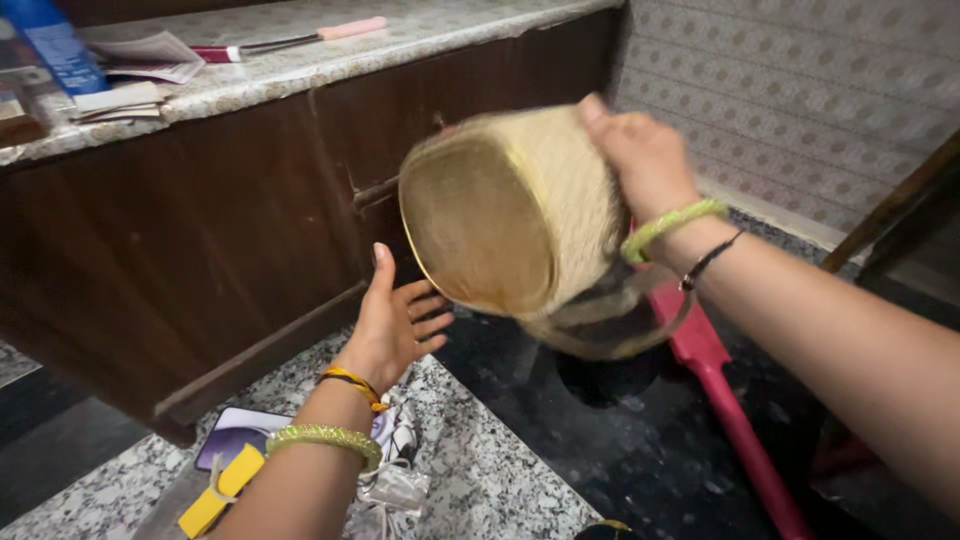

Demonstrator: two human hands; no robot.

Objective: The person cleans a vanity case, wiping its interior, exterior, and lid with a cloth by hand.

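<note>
Left hand [398,325] open, palm up; right hand [640,150] raised, grip closed.

head cam, looking down, close-up

A round woven basket [515,215], pale straw in colour with a yellow rim, is held tilted on its side, its flat bottom turned toward the camera. It is gripped at its upper right edge by the right hand [645,160], on whose wrist a green bangle and a dark thread are worn. The left hand [395,325] is spread open just below and left of the basket, palm up, fingers apart; whether it touches the weave cannot be told. A red long-handled tool [725,400] is seen lying on the dark floor beneath. A marble counter [300,65] above dark wooden cabinet fronts is seen behind, with papers [140,70] and a pink-handled knife [300,38] on it.
</note>
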